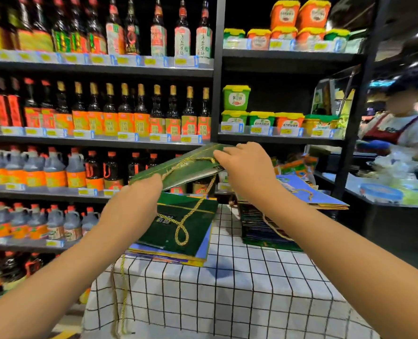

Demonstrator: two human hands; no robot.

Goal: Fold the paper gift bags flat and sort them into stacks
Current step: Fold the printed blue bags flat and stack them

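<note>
Two hands hold one green bag in the air above the checked table: the left hand pinches its near corner, the right hand grips its far edge. Below it lies the left stack; a second stack sits to the right. Risk: the bag's dangling gold cord may snag the stack below, dragging its top bag askew.
</note>
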